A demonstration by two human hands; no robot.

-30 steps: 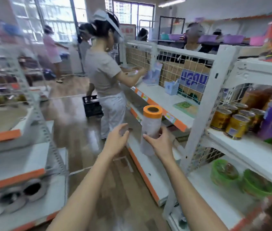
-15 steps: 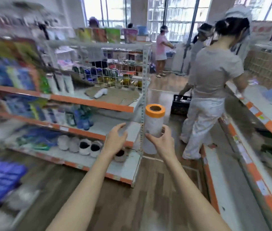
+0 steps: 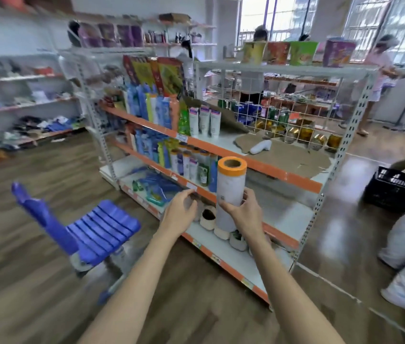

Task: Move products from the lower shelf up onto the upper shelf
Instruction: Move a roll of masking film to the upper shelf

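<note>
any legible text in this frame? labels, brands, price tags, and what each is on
None can be read.
Roll in the right hand: small dark print, too blurred.
Price tags on the orange shelf edge: too small.
Tubes and bottles: labels blurred.
Boxes on the top shelf: colourful print, unreadable.

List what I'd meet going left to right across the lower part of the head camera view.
blue chair → left hand → roll with the orange end, held by the right hand → black basket
</note>
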